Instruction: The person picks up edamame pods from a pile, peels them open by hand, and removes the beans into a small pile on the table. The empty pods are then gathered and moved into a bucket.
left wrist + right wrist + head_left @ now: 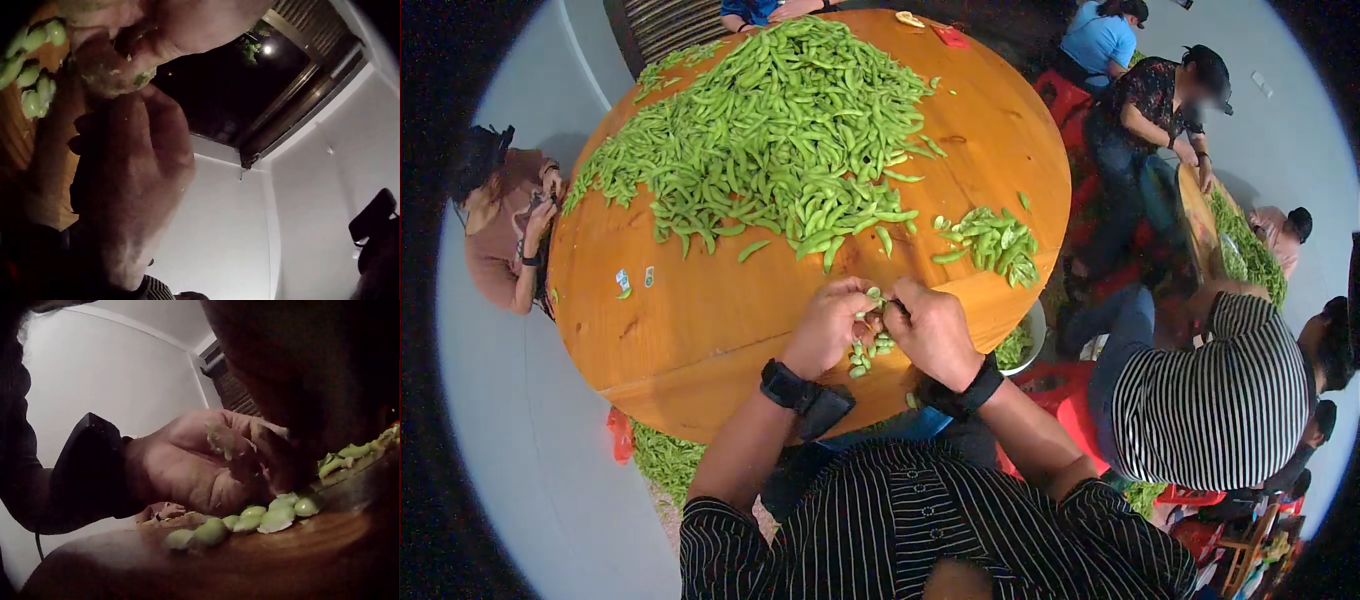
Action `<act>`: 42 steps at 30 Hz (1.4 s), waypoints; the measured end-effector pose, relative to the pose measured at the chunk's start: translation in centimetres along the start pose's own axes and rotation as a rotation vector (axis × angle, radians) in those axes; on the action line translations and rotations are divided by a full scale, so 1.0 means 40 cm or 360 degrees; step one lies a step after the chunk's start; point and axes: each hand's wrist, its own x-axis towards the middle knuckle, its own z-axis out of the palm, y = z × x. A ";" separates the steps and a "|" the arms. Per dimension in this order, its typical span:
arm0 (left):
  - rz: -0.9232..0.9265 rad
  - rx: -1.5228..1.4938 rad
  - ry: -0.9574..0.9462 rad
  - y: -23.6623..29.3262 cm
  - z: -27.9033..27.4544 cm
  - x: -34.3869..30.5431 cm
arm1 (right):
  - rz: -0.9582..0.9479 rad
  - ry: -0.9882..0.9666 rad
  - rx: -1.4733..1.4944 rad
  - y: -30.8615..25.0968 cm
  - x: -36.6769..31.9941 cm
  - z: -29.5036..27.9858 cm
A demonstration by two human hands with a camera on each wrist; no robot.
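Both hands meet over the near edge of the round wooden table (740,345). Thumb and fingers of the left hand (825,325) pinch a green soybean pod (874,294). The right hand (937,335), fingers curled, pinches the same pod from the other side; much of it is hidden by the fingers. Just below the hands lie several shelled soybeans (860,358), pale green and plump. They also show in a row on the wood in the right wrist view, close under the left hand (200,462). Greenish residue sticks to the fingertips.
A large heap of soybean pods (780,130) covers the far side of the table. A smaller pile of opened pods (995,245) lies to the right. A white basin (1036,340) stands below the right edge. Other people sit around, one in a striped shirt (1215,390) at right.
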 end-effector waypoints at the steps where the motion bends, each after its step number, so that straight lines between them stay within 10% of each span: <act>1: -0.0004 0.0001 0.0001 0.005 0.002 0.000 | 0.0004 -0.0001 0.0002 0.005 -0.001 0.002; 7: 0.0058 0.0894 0.0022 0.011 0.021 -0.013 | 0.0165 0.0038 0.0222 0.028 0.003 0.000; 9: 0.0894 0.1577 0.0276 -0.018 0.027 -0.021 | 0.0199 0.0136 0.0114 0.044 0.009 -0.007; 19: 0.0839 0.2040 -0.0054 0.026 0.051 -0.095 | 0.0287 0.0278 -0.0773 0.178 0.040 -0.139; 24: 0.1057 0.2316 0.0558 0.066 -0.037 0.028 | 0.0417 0.0217 -0.0598 0.122 0.024 -0.125; 27: 0.0685 0.2618 0.0642 0.095 -0.042 0.048 | 0.0233 0.0118 -0.0273 0.084 -0.003 -0.092; 33: 0.0916 0.2818 0.0525 0.087 -0.017 0.004 | 0.0213 -0.0183 0.0185 0.042 -0.020 -0.068; 37: 0.1065 0.2521 0.0390 0.082 0.005 -0.025 | 0.0314 -0.0115 0.0441 0.019 -0.012 -0.066; 39: 0.0097 0.1155 0.0197 0.091 0.024 -0.048 | 0.0342 -0.0167 0.0580 0.029 -0.015 -0.052; 42: 0.0063 0.0846 0.0127 0.086 0.058 -0.079 | 0.0531 -0.0303 0.0941 0.016 -0.018 -0.046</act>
